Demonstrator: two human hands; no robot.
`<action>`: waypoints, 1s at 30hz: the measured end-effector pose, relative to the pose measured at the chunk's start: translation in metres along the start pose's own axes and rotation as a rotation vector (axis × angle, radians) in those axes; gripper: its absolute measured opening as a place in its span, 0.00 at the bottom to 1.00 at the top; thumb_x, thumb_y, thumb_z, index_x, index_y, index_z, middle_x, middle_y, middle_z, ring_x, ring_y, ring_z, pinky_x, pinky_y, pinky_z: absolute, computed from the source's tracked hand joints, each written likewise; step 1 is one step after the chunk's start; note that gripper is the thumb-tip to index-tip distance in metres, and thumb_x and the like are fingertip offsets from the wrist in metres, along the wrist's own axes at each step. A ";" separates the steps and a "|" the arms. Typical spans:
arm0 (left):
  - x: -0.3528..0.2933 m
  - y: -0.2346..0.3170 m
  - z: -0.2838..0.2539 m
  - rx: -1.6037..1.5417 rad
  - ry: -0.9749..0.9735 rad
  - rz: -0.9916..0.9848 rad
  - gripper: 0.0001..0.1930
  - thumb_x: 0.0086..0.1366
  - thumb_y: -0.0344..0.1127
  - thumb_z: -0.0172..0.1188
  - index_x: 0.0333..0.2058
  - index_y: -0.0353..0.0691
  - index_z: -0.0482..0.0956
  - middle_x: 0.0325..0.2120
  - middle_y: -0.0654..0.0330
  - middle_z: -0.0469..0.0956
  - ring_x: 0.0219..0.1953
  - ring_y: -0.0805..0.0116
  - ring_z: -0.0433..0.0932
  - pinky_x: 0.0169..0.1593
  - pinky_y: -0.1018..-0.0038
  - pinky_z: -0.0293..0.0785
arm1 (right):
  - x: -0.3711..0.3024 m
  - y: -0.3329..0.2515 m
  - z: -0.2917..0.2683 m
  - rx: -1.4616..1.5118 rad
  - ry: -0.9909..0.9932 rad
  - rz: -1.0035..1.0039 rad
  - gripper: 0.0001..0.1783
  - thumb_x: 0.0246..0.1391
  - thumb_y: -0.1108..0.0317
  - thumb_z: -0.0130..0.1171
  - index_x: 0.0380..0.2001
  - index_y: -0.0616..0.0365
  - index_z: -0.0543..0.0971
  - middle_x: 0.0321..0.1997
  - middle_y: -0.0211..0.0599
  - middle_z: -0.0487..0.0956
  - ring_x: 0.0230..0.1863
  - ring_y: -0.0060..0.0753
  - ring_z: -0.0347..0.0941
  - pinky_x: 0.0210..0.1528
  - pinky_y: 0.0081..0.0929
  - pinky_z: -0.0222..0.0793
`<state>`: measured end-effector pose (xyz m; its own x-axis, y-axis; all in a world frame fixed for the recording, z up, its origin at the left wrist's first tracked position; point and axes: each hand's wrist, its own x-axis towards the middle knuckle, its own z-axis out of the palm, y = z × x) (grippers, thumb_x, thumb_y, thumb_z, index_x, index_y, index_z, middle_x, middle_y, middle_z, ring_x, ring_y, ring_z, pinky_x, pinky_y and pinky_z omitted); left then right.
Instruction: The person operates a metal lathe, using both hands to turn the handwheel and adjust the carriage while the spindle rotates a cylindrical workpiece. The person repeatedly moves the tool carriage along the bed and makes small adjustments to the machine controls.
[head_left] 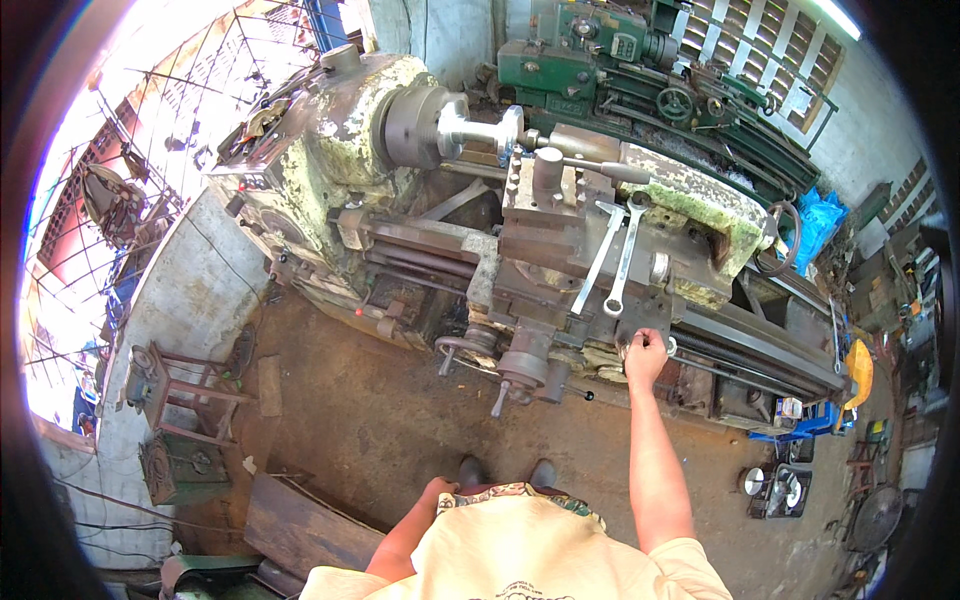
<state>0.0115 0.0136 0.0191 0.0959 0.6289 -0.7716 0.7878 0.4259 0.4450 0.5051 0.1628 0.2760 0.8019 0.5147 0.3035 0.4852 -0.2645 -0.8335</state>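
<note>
One hand, the right hand (645, 352), is seen closed around a small handwheel (640, 344) on the front of the lathe carriage (560, 270). Just above that hand, two spanners (612, 255) lie on the carriage top. Farther up and to the left, a shiny workpiece (480, 130) is held in the chuck (410, 125). The left hand (437, 489) is kept low against the body; its grip cannot be told.

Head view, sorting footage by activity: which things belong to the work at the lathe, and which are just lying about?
In use:
- right hand gripping a handwheel on the lathe carriage
- shiny workpiece in the chuck

Lying about:
- two spanners on the carriage
- green lathe behind
- metal stool
- left hand by the waist
</note>
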 end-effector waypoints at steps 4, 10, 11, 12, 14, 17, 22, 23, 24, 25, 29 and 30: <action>0.004 -0.006 0.002 -0.084 -0.031 -0.049 0.22 0.56 0.45 0.67 0.40 0.31 0.83 0.37 0.44 0.83 0.42 0.53 0.83 0.47 0.66 0.76 | 0.001 0.001 -0.001 -0.021 -0.011 0.013 0.06 0.54 0.71 0.58 0.31 0.62 0.80 0.27 0.45 0.81 0.27 0.37 0.78 0.34 0.33 0.71; 0.004 -0.012 0.001 -0.128 -0.063 -0.074 0.22 0.56 0.44 0.67 0.42 0.30 0.82 0.38 0.44 0.83 0.42 0.54 0.83 0.46 0.66 0.76 | -0.001 -0.003 -0.002 -0.008 0.006 -0.008 0.06 0.54 0.70 0.58 0.32 0.61 0.81 0.25 0.47 0.81 0.28 0.43 0.79 0.34 0.37 0.72; 0.003 -0.012 0.001 -0.136 -0.071 -0.082 0.23 0.56 0.44 0.67 0.42 0.30 0.82 0.39 0.44 0.83 0.43 0.54 0.83 0.46 0.66 0.76 | -0.001 -0.004 -0.002 -0.008 0.004 -0.003 0.06 0.54 0.70 0.58 0.32 0.61 0.81 0.25 0.47 0.81 0.28 0.43 0.79 0.34 0.37 0.72; 0.002 -0.012 0.000 -0.120 -0.083 -0.109 0.23 0.56 0.45 0.67 0.42 0.30 0.82 0.39 0.43 0.83 0.43 0.53 0.83 0.46 0.66 0.76 | -0.001 -0.005 -0.003 -0.020 -0.003 0.005 0.07 0.54 0.70 0.58 0.32 0.61 0.81 0.25 0.47 0.81 0.28 0.43 0.79 0.34 0.37 0.72; 0.002 -0.011 0.000 -0.128 -0.056 -0.102 0.24 0.55 0.44 0.67 0.43 0.29 0.81 0.40 0.42 0.82 0.44 0.53 0.82 0.46 0.65 0.76 | 0.000 -0.006 -0.003 -0.045 -0.017 0.021 0.07 0.54 0.69 0.58 0.32 0.61 0.81 0.24 0.47 0.81 0.27 0.43 0.79 0.34 0.36 0.72; 0.002 -0.010 0.000 -0.114 -0.048 -0.108 0.25 0.55 0.44 0.67 0.44 0.28 0.81 0.41 0.41 0.82 0.44 0.52 0.82 0.47 0.65 0.75 | 0.000 -0.006 -0.003 -0.052 -0.013 0.024 0.07 0.53 0.69 0.58 0.32 0.61 0.81 0.24 0.47 0.80 0.27 0.43 0.79 0.33 0.36 0.72; 0.003 -0.013 0.002 -0.132 -0.060 -0.106 0.24 0.56 0.44 0.67 0.44 0.28 0.81 0.41 0.42 0.82 0.45 0.53 0.82 0.48 0.65 0.75 | 0.000 -0.006 -0.003 -0.027 -0.018 0.031 0.07 0.53 0.70 0.58 0.32 0.61 0.81 0.23 0.47 0.80 0.26 0.42 0.79 0.33 0.36 0.72; 0.003 -0.014 0.002 -0.147 -0.070 -0.097 0.24 0.56 0.44 0.67 0.44 0.29 0.81 0.41 0.42 0.82 0.45 0.53 0.82 0.48 0.65 0.75 | 0.000 -0.005 -0.003 -0.022 -0.025 0.051 0.07 0.54 0.70 0.58 0.32 0.61 0.81 0.23 0.47 0.80 0.26 0.42 0.79 0.33 0.36 0.72; 0.003 -0.014 0.002 -0.137 -0.084 -0.113 0.24 0.57 0.44 0.67 0.44 0.29 0.81 0.41 0.43 0.82 0.45 0.53 0.82 0.49 0.65 0.75 | 0.000 -0.005 -0.003 -0.025 -0.014 0.024 0.07 0.54 0.70 0.58 0.32 0.61 0.81 0.23 0.47 0.80 0.26 0.42 0.79 0.33 0.36 0.72; 0.003 -0.014 0.002 -0.160 -0.078 -0.087 0.23 0.57 0.43 0.67 0.44 0.29 0.81 0.41 0.43 0.82 0.45 0.54 0.82 0.49 0.65 0.75 | -0.001 -0.004 -0.002 -0.025 -0.007 0.013 0.07 0.53 0.70 0.58 0.32 0.61 0.81 0.23 0.47 0.80 0.26 0.42 0.79 0.33 0.36 0.72; 0.002 -0.010 0.000 -0.117 -0.067 -0.105 0.23 0.57 0.43 0.67 0.45 0.30 0.81 0.41 0.44 0.82 0.45 0.54 0.82 0.49 0.66 0.75 | 0.000 -0.001 0.000 -0.022 0.010 -0.007 0.06 0.53 0.70 0.58 0.31 0.61 0.81 0.23 0.47 0.80 0.26 0.42 0.79 0.32 0.36 0.72; 0.001 -0.008 0.000 -0.079 -0.070 -0.128 0.23 0.57 0.43 0.67 0.45 0.30 0.81 0.41 0.44 0.82 0.46 0.54 0.82 0.49 0.66 0.75 | 0.000 -0.001 0.000 -0.022 0.016 -0.013 0.06 0.53 0.70 0.58 0.31 0.61 0.81 0.23 0.47 0.80 0.26 0.42 0.79 0.32 0.36 0.72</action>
<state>0.0054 0.0109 0.0152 0.0422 0.5207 -0.8527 0.7461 0.5512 0.3736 0.5050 0.1635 0.2765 0.8007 0.5054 0.3215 0.5029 -0.2757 -0.8192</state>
